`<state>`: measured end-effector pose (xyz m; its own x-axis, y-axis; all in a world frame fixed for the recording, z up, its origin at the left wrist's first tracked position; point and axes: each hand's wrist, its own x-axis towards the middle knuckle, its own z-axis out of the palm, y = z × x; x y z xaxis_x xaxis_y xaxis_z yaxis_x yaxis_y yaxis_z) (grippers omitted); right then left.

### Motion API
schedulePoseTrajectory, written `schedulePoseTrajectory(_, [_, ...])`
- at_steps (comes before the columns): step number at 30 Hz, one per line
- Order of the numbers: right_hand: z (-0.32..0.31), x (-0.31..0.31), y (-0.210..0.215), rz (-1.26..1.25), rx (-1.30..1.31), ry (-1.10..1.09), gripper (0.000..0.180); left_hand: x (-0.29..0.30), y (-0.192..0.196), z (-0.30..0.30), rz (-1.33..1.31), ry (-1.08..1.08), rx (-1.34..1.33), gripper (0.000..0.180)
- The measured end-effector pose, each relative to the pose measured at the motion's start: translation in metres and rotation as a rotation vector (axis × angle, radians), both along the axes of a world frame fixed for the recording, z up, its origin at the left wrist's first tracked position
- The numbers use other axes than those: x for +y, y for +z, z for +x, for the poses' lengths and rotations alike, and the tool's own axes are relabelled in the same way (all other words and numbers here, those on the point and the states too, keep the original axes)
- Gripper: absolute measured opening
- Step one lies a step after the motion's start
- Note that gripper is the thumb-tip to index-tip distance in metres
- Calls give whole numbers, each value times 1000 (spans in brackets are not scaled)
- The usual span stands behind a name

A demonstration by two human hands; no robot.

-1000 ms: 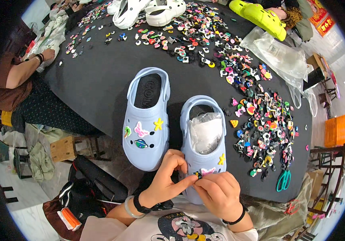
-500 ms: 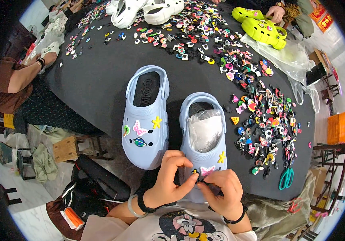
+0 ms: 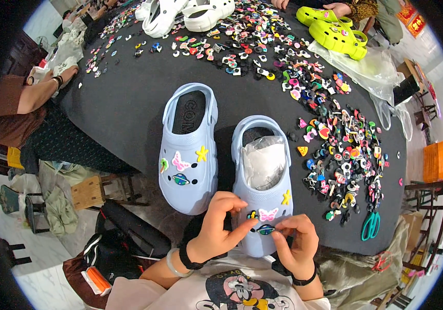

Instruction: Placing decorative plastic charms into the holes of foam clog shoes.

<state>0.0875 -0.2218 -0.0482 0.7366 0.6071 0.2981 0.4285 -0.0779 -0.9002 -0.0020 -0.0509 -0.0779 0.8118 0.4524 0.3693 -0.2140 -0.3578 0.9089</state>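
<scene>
Two light blue clogs lie side by side near the round black table's [image 3: 123,108] front edge. The left clog [image 3: 186,150] carries a pink butterfly, a yellow star, a planet and a green charm. The right clog [image 3: 263,181] is stuffed with clear plastic and carries a yellow star, a pink butterfly, a planet charm [image 3: 265,230] and a small yellow-and-dark charm [image 3: 252,215]. My left hand [image 3: 220,223] grips this clog's toe, with its fingertips at the small charm. My right hand [image 3: 295,243] pinches the toe beside the planet charm.
Several loose colourful charms [image 3: 335,139] cover the table's right and far side. Teal scissors [image 3: 370,225] lie at the right edge. White clogs [image 3: 185,13] and yellow-green clogs [image 3: 332,31] sit at the back. A seated person's arm [image 3: 35,95] rests at the left. A black bag [image 3: 123,243] lies below.
A small yellow-and-dark charm now sits left of the butterfly on the right clog. My hands have shifted slightly on its toe. The yellow-green clogs at the back moved left.
</scene>
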Motion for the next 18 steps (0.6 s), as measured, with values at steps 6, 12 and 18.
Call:
schedulePoseTrajectory(6, [-1, 1, -13, 31, -6, -16, 28, 0, -4, 0, -178, 11, 113, 63])
schedulePoseTrajectory(12, [-2, 0, -22, 138, 113, -74, 28, 7, -2, 1, -292, -61, 234, 70])
schedulePoseTrajectory(18, [3, 0, -31, 169, 84, -27, 28, 8, -5, 1, -224, -68, 244, 70])
